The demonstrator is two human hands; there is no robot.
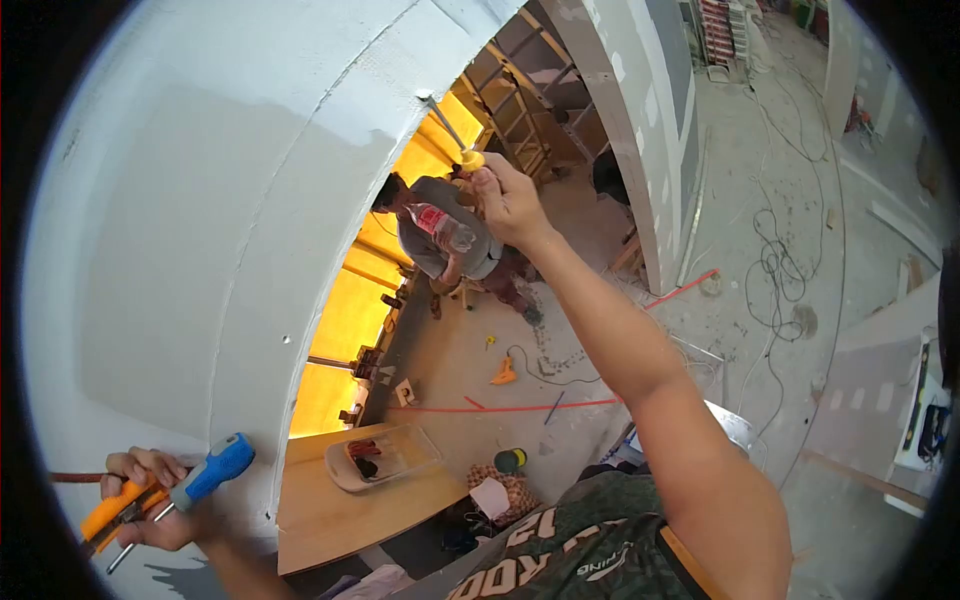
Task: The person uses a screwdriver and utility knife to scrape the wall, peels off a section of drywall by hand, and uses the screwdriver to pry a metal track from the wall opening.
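My right hand (512,205) is raised and closed around the yellow handle of a screwdriver (470,158). Its shaft points up and left, with the tip right at the edge of the pale wall panel (180,270), where the surface looks chipped. Down at the lower left, my left hand (150,500) grips two tools against the panel's lower part: a blue-and-grey screwdriver (215,470), its shaft slanting down left, and an orange-and-black tool (112,512) partly covered by my fingers.
Beyond the panel edge a person (445,225) bends near a clear bottle (440,228) with a red label. Ladders (515,100) stand behind. On the floor lie an orange corded tool (503,371) and tangled cables (775,255). A plastic bin (345,470) sits on a wooden board (310,510).
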